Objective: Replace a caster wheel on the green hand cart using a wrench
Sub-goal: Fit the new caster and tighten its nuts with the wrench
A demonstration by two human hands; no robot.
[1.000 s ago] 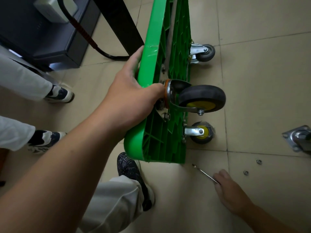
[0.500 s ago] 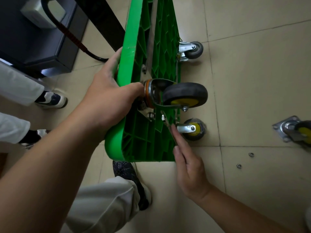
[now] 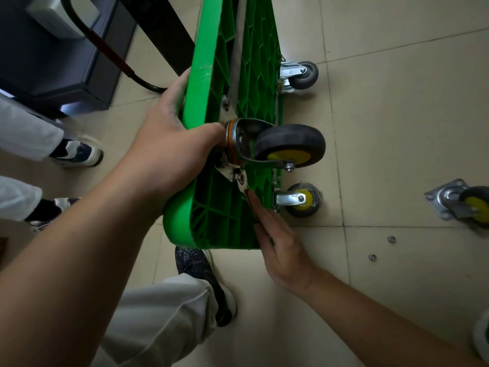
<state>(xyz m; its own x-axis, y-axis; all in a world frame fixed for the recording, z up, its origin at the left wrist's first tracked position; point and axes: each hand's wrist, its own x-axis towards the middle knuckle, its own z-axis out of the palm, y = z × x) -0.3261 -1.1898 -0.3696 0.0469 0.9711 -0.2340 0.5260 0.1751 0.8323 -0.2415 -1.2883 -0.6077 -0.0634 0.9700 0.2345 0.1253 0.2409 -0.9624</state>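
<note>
The green hand cart (image 3: 254,75) stands on its side on the tiled floor, ribbed underside facing right. A caster wheel (image 3: 289,145) with black tyre and yellow hub sticks out from its upper corner. My left hand (image 3: 172,144) grips the cart's top edge, thumb against the caster's swivel plate. My right hand (image 3: 280,245) holds a metal wrench (image 3: 242,182), fingers stretched along its handle. The wrench head sits on a nut just below the caster plate. Most of the handle is hidden under my fingers.
A loose caster (image 3: 460,202) lies on the floor at right, with two small washers (image 3: 392,239) nearby. Two more casters (image 3: 303,198) rest on the floor side of the cart. Another person's shoes (image 3: 76,152) and dark furniture (image 3: 53,62) are at left; my shoe (image 3: 201,271) is below the cart.
My right hand picked the wrench up off the floor and brought it up to the nut under the caster plate. My left hand kept its hold on the cart.
</note>
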